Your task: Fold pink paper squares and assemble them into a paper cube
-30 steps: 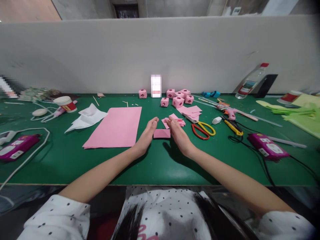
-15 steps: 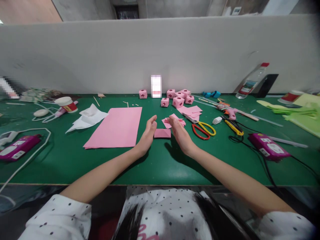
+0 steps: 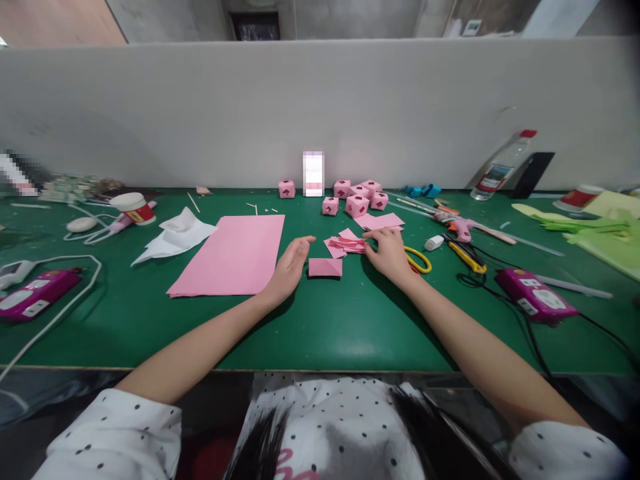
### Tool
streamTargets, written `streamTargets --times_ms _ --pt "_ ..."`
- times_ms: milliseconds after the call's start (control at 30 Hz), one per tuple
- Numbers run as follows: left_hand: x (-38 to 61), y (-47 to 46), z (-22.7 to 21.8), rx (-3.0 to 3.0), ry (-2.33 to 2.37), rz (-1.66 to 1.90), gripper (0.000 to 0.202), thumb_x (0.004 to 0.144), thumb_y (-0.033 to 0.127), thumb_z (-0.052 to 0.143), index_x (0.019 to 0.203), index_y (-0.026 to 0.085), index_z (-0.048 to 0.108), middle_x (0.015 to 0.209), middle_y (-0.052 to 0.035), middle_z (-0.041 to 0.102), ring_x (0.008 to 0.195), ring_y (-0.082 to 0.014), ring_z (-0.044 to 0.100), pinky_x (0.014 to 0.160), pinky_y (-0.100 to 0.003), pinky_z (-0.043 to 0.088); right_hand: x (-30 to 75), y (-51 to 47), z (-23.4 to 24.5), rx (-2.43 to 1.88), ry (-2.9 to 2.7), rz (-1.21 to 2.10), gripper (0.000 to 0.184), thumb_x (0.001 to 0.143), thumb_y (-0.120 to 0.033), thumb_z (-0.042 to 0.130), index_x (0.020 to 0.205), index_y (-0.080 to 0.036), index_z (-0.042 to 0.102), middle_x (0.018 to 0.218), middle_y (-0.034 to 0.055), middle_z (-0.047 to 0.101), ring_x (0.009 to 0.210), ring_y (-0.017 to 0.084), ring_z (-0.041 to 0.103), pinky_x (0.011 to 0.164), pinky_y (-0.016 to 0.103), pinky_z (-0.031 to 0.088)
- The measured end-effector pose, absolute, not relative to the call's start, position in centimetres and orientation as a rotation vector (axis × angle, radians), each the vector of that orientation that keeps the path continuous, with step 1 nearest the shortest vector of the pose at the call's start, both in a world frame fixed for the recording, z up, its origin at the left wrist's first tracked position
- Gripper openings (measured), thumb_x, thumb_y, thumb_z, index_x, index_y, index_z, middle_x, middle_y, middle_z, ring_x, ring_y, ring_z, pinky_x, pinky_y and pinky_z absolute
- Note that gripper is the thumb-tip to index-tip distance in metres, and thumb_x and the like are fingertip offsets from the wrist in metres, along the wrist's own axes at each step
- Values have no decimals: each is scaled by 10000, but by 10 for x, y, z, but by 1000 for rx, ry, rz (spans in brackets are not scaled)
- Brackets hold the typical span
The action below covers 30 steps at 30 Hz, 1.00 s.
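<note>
A small folded pink paper piece [image 3: 325,267] lies on the green mat between my hands. My left hand [image 3: 290,265] rests just left of it, fingers loosely stretched, holding nothing. My right hand [image 3: 389,251] lies further right, fingers flat on the mat, its fingertips touching a small pile of folded pink pieces [image 3: 346,243]. It partly covers the red-and-yellow scissors [image 3: 419,260]. A large pink sheet [image 3: 233,253] lies left of my left hand. Several finished pink paper cubes [image 3: 356,193] stand at the back.
Pink square sheets [image 3: 383,221] lie behind my right hand. A glue gun [image 3: 459,227], a yellow cutter [image 3: 465,253] and a magenta device [image 3: 536,295] with cables sit right. White paper [image 3: 175,233], a cup [image 3: 131,207] and another magenta device [image 3: 35,294] sit left. A grey partition closes the back.
My right hand has moved away from the folded piece, back and to the right, onto the pile of pink pieces. My left hand stayed almost where it was.
</note>
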State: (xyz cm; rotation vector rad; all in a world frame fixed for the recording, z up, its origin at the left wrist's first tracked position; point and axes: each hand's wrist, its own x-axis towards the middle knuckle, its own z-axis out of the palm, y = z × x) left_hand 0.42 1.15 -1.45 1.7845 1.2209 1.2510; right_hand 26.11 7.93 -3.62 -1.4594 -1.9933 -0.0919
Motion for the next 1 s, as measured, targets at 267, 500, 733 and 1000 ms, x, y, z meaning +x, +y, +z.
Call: streamTargets --times_ms 267,500,733,1000 --pt "1 16 -21 1763 1188 1256 468 987 536 306 1228 241 578 1317 -70 587 1237 -217 519 1082 -376 370 263 90 -41 -1442 -2036 -103 261 830 -190 572 1032 -160 734 1006 133 729 1020 316 570 901 458 426" --pt "2 20 -23 1744 1152 1263 466 995 523 299 1202 215 580 1325 -88 587 1268 -203 513 1077 -377 385 259 89 -34 -1507 -2049 -49 209 856 -175 547 912 -163 748 911 127 742 883 290 605 837 417 435" --pt "0 24 -24 1648 1125 1274 446 975 539 361 1189 208 571 1256 -101 624 1200 -211 568 1035 -385 427 249 75 -18 -1320 -1899 -143 162 892 -217 508 916 -170 661 929 127 675 909 281 587 833 404 455" --pt "1 26 -22 1617 1061 1333 471 876 458 609 1243 187 490 1194 -120 644 1082 -205 630 974 -382 473 196 28 -8 -959 -2108 -8 134 917 -247 507 893 -249 638 971 86 719 963 264 639 852 403 486"
